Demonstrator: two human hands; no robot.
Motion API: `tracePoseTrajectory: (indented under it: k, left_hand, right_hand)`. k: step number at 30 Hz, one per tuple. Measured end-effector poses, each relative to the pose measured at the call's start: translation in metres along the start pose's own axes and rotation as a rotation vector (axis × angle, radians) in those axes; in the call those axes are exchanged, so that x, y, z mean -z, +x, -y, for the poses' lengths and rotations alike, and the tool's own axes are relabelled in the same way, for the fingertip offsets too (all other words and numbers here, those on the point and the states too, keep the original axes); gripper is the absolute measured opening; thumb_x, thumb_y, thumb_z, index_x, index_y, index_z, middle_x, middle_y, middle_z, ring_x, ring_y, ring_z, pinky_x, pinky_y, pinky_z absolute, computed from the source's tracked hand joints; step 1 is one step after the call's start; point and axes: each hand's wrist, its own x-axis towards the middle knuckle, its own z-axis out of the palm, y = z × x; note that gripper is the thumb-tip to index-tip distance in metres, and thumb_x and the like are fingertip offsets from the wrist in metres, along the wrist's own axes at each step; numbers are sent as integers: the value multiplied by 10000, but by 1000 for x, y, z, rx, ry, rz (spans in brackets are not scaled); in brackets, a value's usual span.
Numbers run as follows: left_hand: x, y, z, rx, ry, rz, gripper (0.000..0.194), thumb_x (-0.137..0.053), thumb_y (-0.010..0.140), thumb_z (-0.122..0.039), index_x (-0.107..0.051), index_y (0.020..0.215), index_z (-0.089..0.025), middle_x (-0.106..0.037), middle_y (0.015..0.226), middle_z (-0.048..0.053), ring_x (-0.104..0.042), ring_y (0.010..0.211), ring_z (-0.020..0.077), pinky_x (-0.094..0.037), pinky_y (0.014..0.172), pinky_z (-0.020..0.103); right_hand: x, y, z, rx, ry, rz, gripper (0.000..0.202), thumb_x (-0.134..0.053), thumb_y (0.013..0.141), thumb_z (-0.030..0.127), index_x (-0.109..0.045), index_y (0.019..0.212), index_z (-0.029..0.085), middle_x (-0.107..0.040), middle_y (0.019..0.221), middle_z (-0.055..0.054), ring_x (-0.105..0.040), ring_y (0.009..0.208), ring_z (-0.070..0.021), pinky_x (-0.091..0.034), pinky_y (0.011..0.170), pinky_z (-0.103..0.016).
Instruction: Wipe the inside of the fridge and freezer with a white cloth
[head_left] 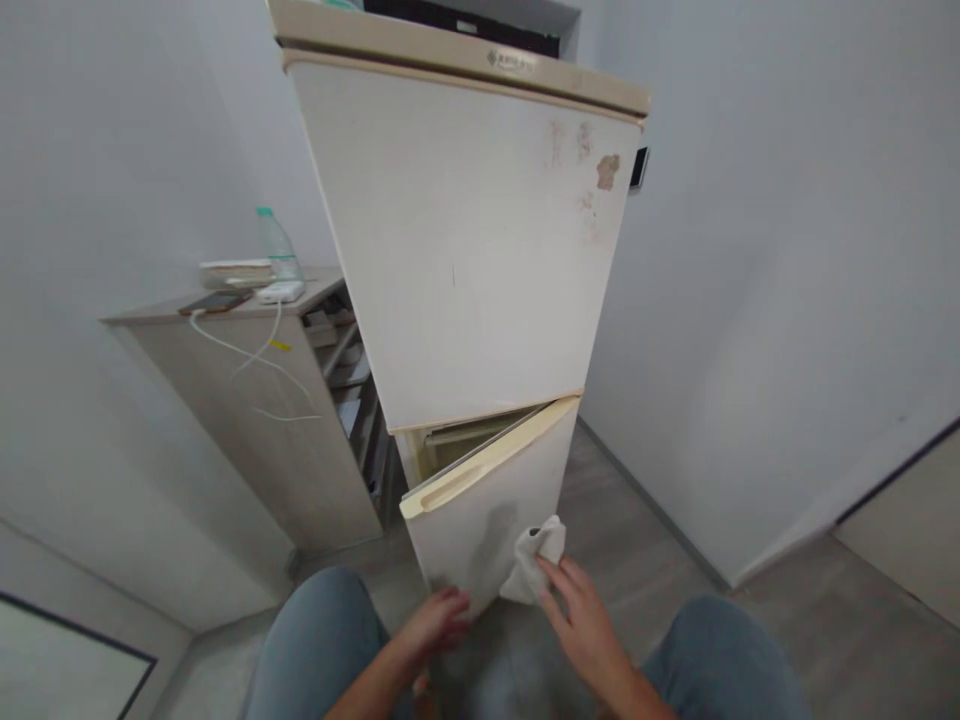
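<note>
A white cloth (537,560) is in my right hand (576,610), held between the fingers against the lower door of a fridge. My left hand (439,618) is near the bottom left of that door, its fingers bent and blurred, with no object visible in them. The lower door (480,520) stands ajar at its left side, and part of the interior shows above its cream top edge. Above it the upper door (472,230) is closed, with brownish marks near its top right corner.
Left of the fridge stands a wooden shelf unit (247,400) bearing a plastic bottle (279,246), a phone (215,303) and a white cable. My knees are on both sides of my hands. A wall rises at the right.
</note>
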Motion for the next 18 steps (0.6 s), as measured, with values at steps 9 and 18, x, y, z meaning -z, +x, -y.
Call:
tracePoseTrajectory:
  k: [9,18]
  left_hand:
    - [32,38,-154,-270,-514,-197,102,-598,1031,-170,-633,986,-254,-806,1122,98,-844,1116,214,-668,1080,351]
    - [20,26,-168,-208,-489,-345,104,-591,987,-189,-629,908,-246,-741,1009,73,-823,955,256,-673,1034,423]
  right_hand:
    - [-73,49,-91,-309,79,63,494,-680,790,685,-968,998,341,-938,1182,-144,-876,1216,-511,-645,1145,-676]
    - [-106,83,-81,-326,70,205,319,-724,713,597,-874,796,327,-925,1000,-138,-889,1116,-479,-655,1042,-585]
